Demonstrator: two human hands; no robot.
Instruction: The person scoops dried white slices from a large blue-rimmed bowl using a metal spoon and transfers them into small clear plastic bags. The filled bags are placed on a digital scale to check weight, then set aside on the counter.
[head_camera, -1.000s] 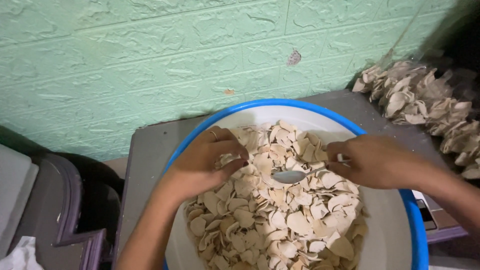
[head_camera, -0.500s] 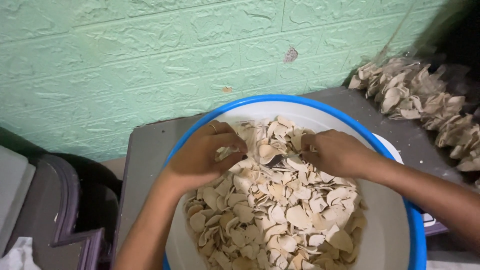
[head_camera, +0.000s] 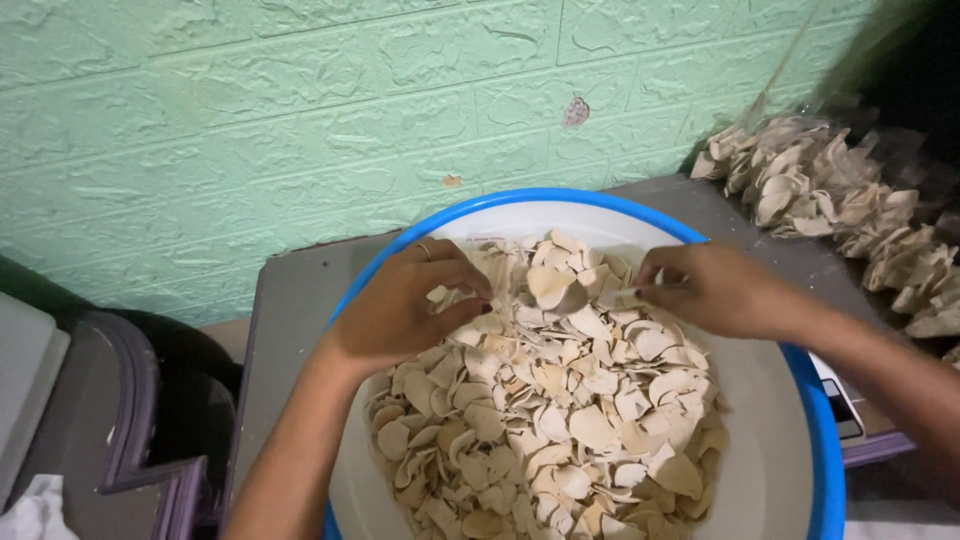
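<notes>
A big white basin with a blue rim (head_camera: 560, 197) sits on a grey table (head_camera: 290, 300) and holds a heap of pale beige, flat dried chips (head_camera: 560, 420). My left hand (head_camera: 405, 312), a ring on one finger, rests on the heap's far left side, fingers curled and pinching a few chips. My right hand (head_camera: 712, 290) lies on the heap's far right side, fingertips closed on a chip near the top of the pile. The two hands are a short way apart, with the top of the heap between them.
A clear plastic bag full of the same chips (head_camera: 830, 200) lies at the table's back right. A green brick-patterned wall (head_camera: 300, 120) stands right behind the table. A dark purple piece of furniture (head_camera: 130, 400) and a white cloth (head_camera: 35, 510) are to the left.
Both hands have moved from the middle of the heap toward its far edge and drawn a little apart. The grey oval thing seen by my right hand a second ago is out of sight.
</notes>
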